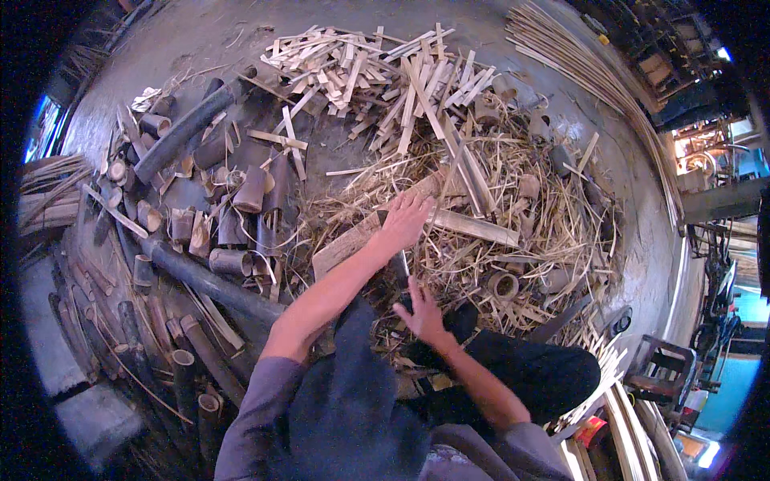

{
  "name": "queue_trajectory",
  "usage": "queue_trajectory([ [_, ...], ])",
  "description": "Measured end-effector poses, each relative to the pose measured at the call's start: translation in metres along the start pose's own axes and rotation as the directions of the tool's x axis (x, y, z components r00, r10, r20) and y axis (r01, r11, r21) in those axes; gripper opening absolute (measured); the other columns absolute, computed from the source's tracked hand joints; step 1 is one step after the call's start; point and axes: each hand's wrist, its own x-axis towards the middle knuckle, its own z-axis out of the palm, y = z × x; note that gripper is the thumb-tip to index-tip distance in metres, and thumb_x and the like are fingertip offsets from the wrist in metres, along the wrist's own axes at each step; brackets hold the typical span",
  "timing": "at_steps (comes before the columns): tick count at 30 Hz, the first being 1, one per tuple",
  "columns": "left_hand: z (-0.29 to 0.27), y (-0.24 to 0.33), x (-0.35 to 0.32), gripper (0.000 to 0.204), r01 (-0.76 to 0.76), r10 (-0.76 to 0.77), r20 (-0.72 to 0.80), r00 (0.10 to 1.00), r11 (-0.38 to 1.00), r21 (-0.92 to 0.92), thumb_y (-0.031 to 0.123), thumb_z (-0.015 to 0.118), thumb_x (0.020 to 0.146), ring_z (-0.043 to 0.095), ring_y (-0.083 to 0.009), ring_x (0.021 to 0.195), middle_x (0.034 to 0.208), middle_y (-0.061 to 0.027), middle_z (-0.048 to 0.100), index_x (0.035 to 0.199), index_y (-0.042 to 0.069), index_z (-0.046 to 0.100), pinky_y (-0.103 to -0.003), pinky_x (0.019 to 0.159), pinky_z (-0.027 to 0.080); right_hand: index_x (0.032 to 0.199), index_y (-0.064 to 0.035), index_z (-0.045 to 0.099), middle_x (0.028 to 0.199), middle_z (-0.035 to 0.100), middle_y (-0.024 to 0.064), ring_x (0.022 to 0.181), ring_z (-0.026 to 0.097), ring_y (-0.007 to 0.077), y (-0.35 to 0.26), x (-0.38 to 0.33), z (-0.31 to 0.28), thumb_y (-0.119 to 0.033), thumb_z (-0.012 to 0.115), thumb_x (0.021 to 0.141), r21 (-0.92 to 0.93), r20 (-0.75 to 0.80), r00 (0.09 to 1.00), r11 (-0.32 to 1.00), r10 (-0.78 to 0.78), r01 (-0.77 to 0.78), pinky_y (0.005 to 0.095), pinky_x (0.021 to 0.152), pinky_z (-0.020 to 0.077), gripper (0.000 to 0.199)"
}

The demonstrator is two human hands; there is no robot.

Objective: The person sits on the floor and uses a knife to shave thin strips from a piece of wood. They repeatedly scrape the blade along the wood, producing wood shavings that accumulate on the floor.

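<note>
My left hand [407,222] lies over a long wooden block [353,243], its fingers stretched forward and close together. Anything under the palm is hidden. A split bamboo piece [481,229] sticks out to the right beside that hand, and a thin strip [451,178] rises near its fingertips. Closer to my body, my right hand [425,317] is closed around the dark handle of a knife [405,276]. The narrow blade points away from me, toward the left hand, which partly covers it.
Split bamboo slats [345,68] lie heaped at the far side. Shavings [553,232] and short bamboo offcuts cover the ground on the right. Cut bamboo sections [249,192] and a long dark pole [208,276] lie on the left. Long strips [577,56] rest at the far right.
</note>
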Motion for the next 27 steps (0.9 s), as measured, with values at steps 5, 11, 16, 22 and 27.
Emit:
queue_trajectory([
  [5, 0.031, -0.015, 0.019, 0.048, -0.133, 0.115, 0.179, 0.977, 0.987, 0.094, 0.014, 0.055, 0.084, 0.051, -0.0344, 0.118, 0.132, -0.0172, 0.049, 0.131, 0.007, 0.043, -0.051, 0.098, 0.041, 0.150, -0.0118, 0.008, 0.131, 0.046, 0.0301, 0.115, 0.046, 0.0502, 0.010, -0.006, 0.012, -0.027, 0.059, 0.088, -0.036, 0.104, 0.992, 0.997, 0.068, -0.064, 0.0474, 0.098, 0.0412, 0.082],
  [11, -0.022, 0.006, 0.041, 0.036, 0.148, -0.047, 0.398, 0.916, 0.963, -0.227, 0.026, 0.060, 0.082, 0.067, -0.0336, 0.090, 0.093, -0.0225, 0.066, 0.111, 0.004, 0.061, -0.042, 0.076, 0.054, 0.137, -0.0080, 0.044, 0.100, 0.064, 0.0131, 0.086, 0.063, 0.0247, 0.024, -0.009, -0.025, -0.019, 0.054, 0.083, 0.475, -0.092, 0.989, 0.878, 0.116, -0.059, 0.0345, 0.079, 0.0496, 0.056],
  [16, -0.063, 0.008, 0.027, 0.047, 0.594, -0.439, 0.409, 0.800, 0.479, -0.647, 0.043, 0.065, 0.084, 0.045, -0.0119, 0.058, 0.062, -0.0061, 0.056, 0.073, -0.002, 0.067, -0.034, 0.052, 0.037, 0.128, -0.0062, 0.051, 0.079, 0.060, 0.0073, 0.059, 0.054, 0.0127, 0.055, -0.003, -0.069, -0.018, 0.052, 0.085, 0.571, -0.104, 0.862, 0.740, 0.496, -0.356, 0.0294, 0.055, 0.0464, 0.044],
  [22, -0.082, 0.005, -0.041, 0.038, 0.605, -0.216, 0.589, 0.779, 0.505, -0.616, 0.039, 0.066, 0.086, 0.049, -0.0105, 0.060, 0.068, -0.0011, 0.058, 0.088, 0.001, 0.067, -0.030, 0.056, 0.041, 0.110, -0.0062, 0.052, 0.067, 0.053, 0.0036, 0.049, 0.051, 0.0132, 0.053, -0.010, -0.118, -0.017, 0.055, 0.088, 0.965, 0.046, 0.718, 0.154, 0.695, -0.211, 0.0297, 0.044, 0.0426, 0.024],
  [27, -0.090, 0.033, -0.085, 0.043, 0.760, -0.282, 0.706, 0.650, 0.202, -0.618, 0.034, 0.067, 0.086, 0.057, -0.0124, 0.087, 0.093, -0.0027, 0.063, 0.115, 0.003, 0.061, -0.034, 0.078, 0.045, 0.106, -0.0074, 0.048, 0.067, 0.051, 0.0025, 0.049, 0.050, 0.0124, 0.026, -0.023, -0.157, -0.018, 0.058, 0.090, 0.999, 0.028, 0.670, 0.003, 0.741, -0.045, 0.0292, 0.043, 0.0421, 0.022],
])
